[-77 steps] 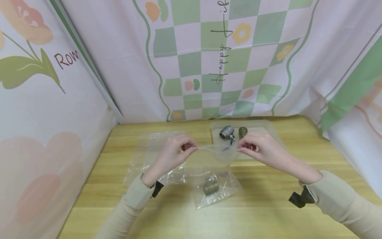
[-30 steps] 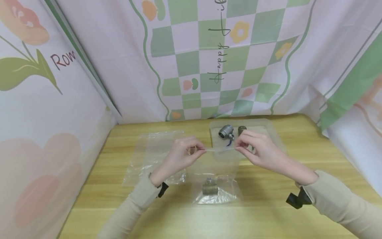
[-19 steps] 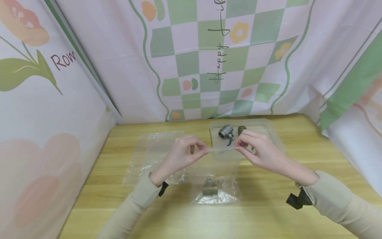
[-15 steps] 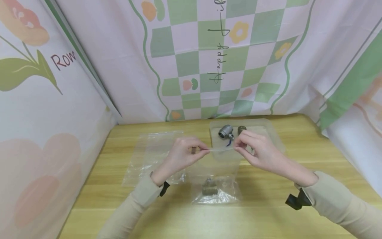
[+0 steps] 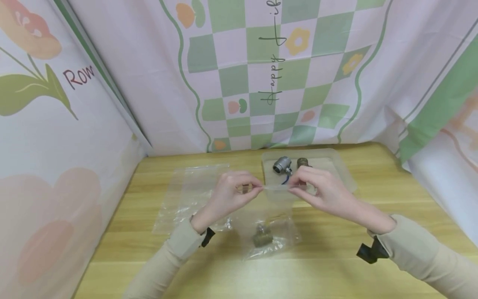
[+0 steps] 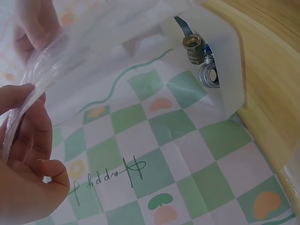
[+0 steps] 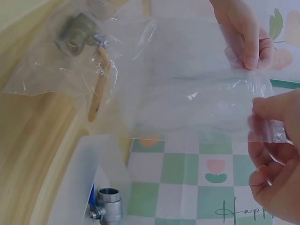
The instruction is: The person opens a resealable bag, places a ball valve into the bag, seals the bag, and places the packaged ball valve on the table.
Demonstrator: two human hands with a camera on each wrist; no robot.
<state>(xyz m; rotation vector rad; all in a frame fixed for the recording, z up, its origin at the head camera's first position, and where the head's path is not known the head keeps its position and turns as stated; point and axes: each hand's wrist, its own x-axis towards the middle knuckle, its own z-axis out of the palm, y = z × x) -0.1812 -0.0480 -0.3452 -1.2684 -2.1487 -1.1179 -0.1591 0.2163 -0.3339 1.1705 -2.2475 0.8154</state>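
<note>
A clear zip bag [image 5: 285, 236] hangs by its top edge between my two hands, its lower end near the table. Inside it, at the bottom, is a brass ball valve [image 5: 262, 237]; its orange-yellow lever [image 7: 98, 86] shows in the right wrist view. My left hand [image 5: 234, 191] pinches the left part of the bag's top edge between thumb and index finger. A short way to the right, thumb and fingers of my right hand [image 5: 324, 189] pinch the same edge. In the left wrist view the bag's edge [image 6: 42, 77] runs from one hand to the other.
Behind the right hand stands a translucent tray [image 5: 345, 172] with a silver ball valve [image 5: 282, 165] with a blue lever and a brass valve [image 5: 302, 162]. Another clear bag [image 5: 173, 203] lies flat on the left. A patterned curtain [image 5: 261, 74] closes off the back.
My left hand has moved right along the bag's top edge, and the right hand has lately shifted slightly left, so they are nearer each other. The bagged valve has swung and tilted.
</note>
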